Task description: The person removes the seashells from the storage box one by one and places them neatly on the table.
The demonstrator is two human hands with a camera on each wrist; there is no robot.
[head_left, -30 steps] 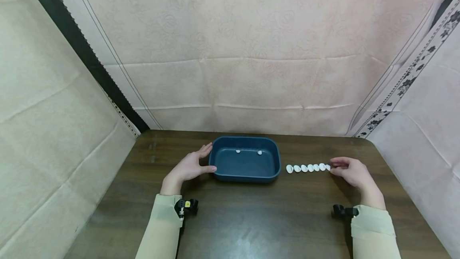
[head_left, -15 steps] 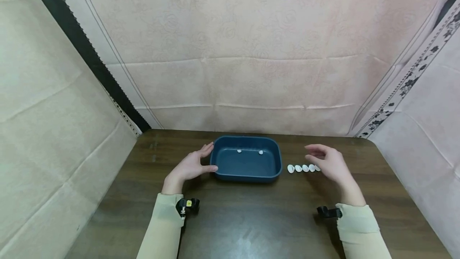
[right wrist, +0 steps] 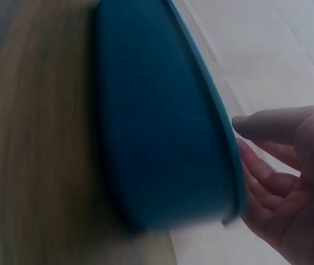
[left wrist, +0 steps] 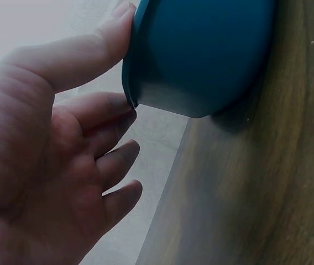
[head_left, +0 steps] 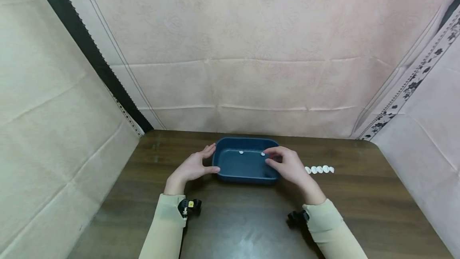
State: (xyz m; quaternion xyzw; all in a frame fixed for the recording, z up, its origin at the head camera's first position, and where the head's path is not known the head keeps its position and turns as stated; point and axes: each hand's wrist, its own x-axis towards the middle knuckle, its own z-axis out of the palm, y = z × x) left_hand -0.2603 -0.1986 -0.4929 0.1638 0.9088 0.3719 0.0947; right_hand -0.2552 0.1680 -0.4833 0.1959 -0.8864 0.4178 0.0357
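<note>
In the head view a dark blue rectangular tray [head_left: 248,179] stands on the table. My left hand [head_left: 192,168] rests at its left end, thumb and fingers spread, fingertips at the rim; the left wrist view shows the thumb tip and index fingertip on the rim. Over the tray's right end reaches my right hand [head_left: 287,164], thumb and fingers bent towards each other. I cannot tell whether something is between those fingertips. Two small white pieces lie inside the tray: one white piece [head_left: 241,152] left of centre, another white piece [head_left: 262,154] right at the right fingertips.
A row of several small white round pieces [head_left: 320,169] lies right of the tray, partly hidden by the right hand. The brown wooden table [head_left: 237,219] ends at a hanging pale cloth [head_left: 266,83] behind. More cloth hangs at both sides.
My right hand has moved left from the row's right end, passing above the row, to over the tray. The left hand stays at the tray's left end. The head view has shifted slightly.
</note>
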